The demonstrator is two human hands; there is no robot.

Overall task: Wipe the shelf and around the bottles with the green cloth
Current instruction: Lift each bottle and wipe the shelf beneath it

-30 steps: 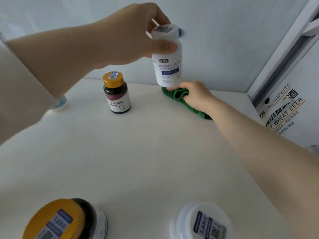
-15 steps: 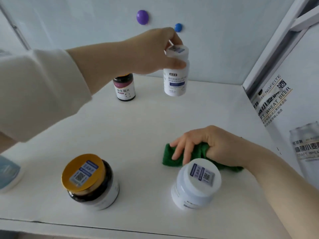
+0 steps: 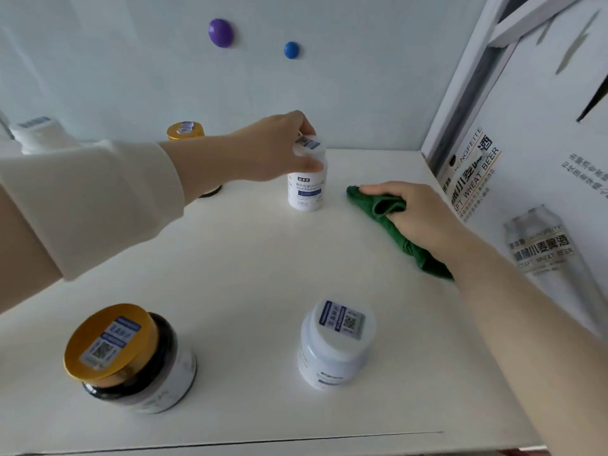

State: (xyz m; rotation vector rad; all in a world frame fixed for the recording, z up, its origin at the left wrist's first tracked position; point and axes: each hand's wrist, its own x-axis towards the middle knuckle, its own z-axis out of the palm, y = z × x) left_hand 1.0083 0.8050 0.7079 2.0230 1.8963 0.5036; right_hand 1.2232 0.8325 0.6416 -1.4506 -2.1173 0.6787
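Note:
My left hand (image 3: pixel 273 149) grips the cap of a tall white bottle (image 3: pixel 306 185), which stands on the white shelf (image 3: pixel 250 258) near the back. To its right, my right hand (image 3: pixel 418 215) holds the bunched green cloth (image 3: pixel 394 225) and presses it on the shelf near the right wall. A dark jar with a gold lid (image 3: pixel 186 131) stands at the back, mostly hidden behind my left forearm. At the front stand a gold-lidded dark jar (image 3: pixel 128 357) and a short white bottle (image 3: pixel 334 343).
A white bottle (image 3: pixel 39 133) stands at the far left, partly behind my sleeve. Purple (image 3: pixel 221 32) and blue (image 3: pixel 291 50) round knobs stick to the back wall. A printed beer panel (image 3: pixel 526 199) closes the right side. The shelf's front edge (image 3: pixel 263 439) runs along the bottom.
My left hand has lowered the tall white bottle from the air onto the shelf. My right hand slid the green cloth from the front, by the short white bottle, back toward the right rear.

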